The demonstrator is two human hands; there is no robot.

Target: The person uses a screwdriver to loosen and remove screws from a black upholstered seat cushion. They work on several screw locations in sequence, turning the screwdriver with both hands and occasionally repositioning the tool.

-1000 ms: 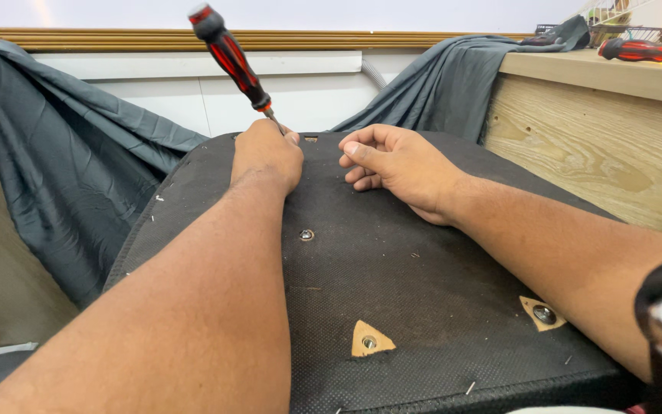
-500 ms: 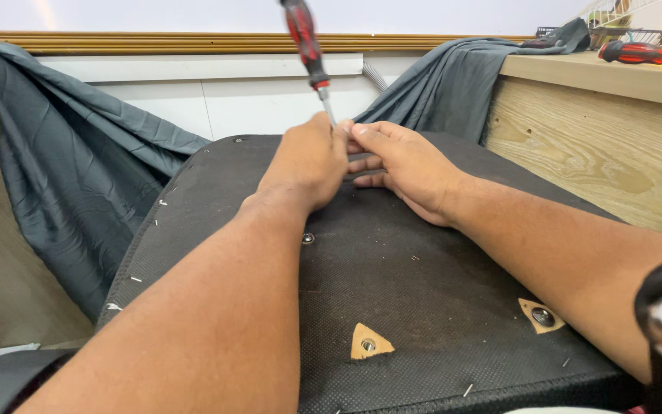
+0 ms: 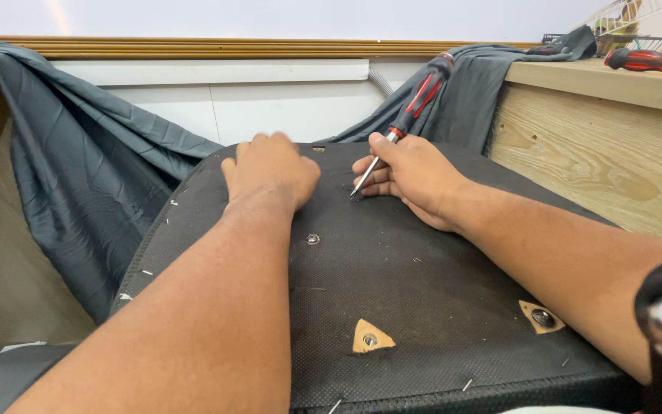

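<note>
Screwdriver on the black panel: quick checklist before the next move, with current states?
1. Right hand grips red-and-black screwdriver: ok.
2. Tip rests on the black fabric panel: ok; on a staple or not: cannot tell.
3. Left hand lies flat on the panel, apart from the tip: ok.
4. Loose staples along the panel edges: not ok.
5. Second screwdriver lies on the wooden ledge: ok.

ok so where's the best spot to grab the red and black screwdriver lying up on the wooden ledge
Take the red and black screwdriver on the wooden ledge by its thick handle, from above, fingers across its width. It lies flat and roughly level along the pale wooden ledge, so the handle's long sides look free. Its shaft runs out of frame, so which end holds the tip cannot be told.
</note>
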